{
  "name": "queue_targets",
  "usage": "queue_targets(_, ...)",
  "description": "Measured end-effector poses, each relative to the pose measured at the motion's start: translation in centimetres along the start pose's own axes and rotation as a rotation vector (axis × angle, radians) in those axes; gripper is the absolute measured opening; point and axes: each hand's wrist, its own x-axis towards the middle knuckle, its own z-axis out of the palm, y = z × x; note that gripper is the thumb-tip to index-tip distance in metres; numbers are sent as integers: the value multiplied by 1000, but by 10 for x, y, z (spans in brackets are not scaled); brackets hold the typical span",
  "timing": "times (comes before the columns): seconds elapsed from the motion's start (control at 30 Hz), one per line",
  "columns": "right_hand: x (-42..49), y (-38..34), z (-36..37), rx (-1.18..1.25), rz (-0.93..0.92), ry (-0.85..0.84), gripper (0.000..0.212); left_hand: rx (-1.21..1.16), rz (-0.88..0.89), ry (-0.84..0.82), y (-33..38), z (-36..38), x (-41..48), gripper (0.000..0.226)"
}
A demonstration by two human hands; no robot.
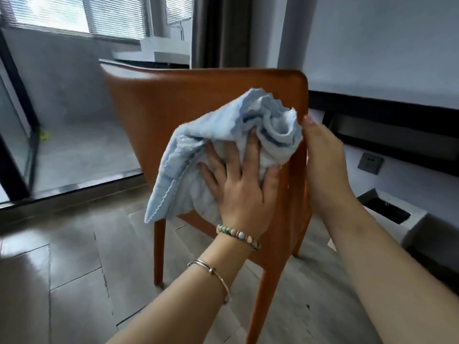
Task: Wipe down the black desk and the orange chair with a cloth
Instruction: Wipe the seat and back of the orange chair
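Observation:
The orange chair (pixel 173 103) stands in front of me with the outside of its backrest facing the camera. My left hand (pixel 238 184) lies flat with spread fingers on a crumpled light blue cloth (pixel 218 135), pressing it against the backrest. My right hand (pixel 325 162) grips the right edge of the backrest, fingers wrapped round it. The black desk (pixel 387 120) runs along the wall at the right, behind the chair.
A white bin with a dark opening (pixel 407 219) sits on the floor at the right, under the desk. A wall socket (pixel 370 163) is below the desk. Glass sliding doors (pixel 22 135) stand at the left. Wood-look floor tiles (pixel 74 281) spread around the chair legs.

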Motion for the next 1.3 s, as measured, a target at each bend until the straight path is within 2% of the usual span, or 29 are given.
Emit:
queue_targets(0.1,18,-34,29,-43,-188,70,25,123,141,162,13,-16,50,51)
queue_targets(0.17,22,-44,40,-145,-260,134,25,174,105,210,8,-27,76,51)
queue_targets(0.2,23,-46,41,-212,-273,155,25,141,16,216,-1,-33,85,49)
queue_targets(0.27,23,-50,39,-369,-301,162,23,-65,-305,247,-30,-45,101,47)
queue_targets(0.33,24,-57,41,-652,-427,183,18,-216,-600,253,-51,-54,109,50)
queue_targets(0.37,26,-62,48,-826,-505,180,19,-221,-640,240,-50,-56,106,52)
queue_targets(0.4,28,-68,57,-987,-575,143,21,-203,-578,232,-42,-54,99,52)
queue_targets(0.47,34,-79,79,-1149,-596,9,20,-183,-267,192,-17,-42,75,53)
queue_targets(0.5,36,-83,89,-1160,-559,-45,20,-169,-145,156,-8,-36,64,53)
queue_targets(0.57,40,-87,102,-1184,-511,-109,22,-157,-173,134,-20,-32,69,50)
queue_targets(0.63,42,-85,106,-1242,-530,-140,23,-167,-403,175,-57,-39,101,50)
queue_targets(0.7,45,-84,109,-1266,-510,-101,23,-410,-728,199,-94,-57,137,47)
queue_targets(0.73,49,-84,112,-1279,-481,-104,26,-520,-802,197,-105,-63,146,45)
queue_targets(0.8,59,-83,124,-1309,-422,-193,31,-551,-709,172,-100,-69,137,46)
queue_targets(0.87,67,-81,138,-1326,-373,-282,37,-519,-451,157,-79,-62,108,56)
queue_targets(0.93,71,-76,146,-1353,-361,-298,38,-483,-247,179,-70,-55,87,61)
queue_targets(0.97,71,-74,147,-1367,-368,-286,39,-481,-231,183,-72,-54,93,62)
queue_targets(1.0,71,-72,146,-1380,-387,-265,40,-529,-245,178,-82,-57,109,62)
queue_targets(1.07,69,-70,142,-1384,-449,-222,43,-904,-229,181,-103,-67,144,60)
queue_targets(1.1,68,-69,142,-1382,-472,-207,43,-1006,-284,173,-121,-70,162,56)
queue_targets(1.13,66,-69,142,-1386,-486,-199,42,-964,-428,157,-137,-75,181,50)
queue_targets(1.2,65,-67,144,-1396,-492,-189,41,-712,-715,136,-170,-74,205,48)
queue_targets(1.27,64,-65,147,-1406,-497,-172,43,-614,-786,143,-179,-72,203,52)
queue_targets(1.3,65,-64,147,-1416,-502,-161,44,-605,-729,162,-174,-69,193,52)
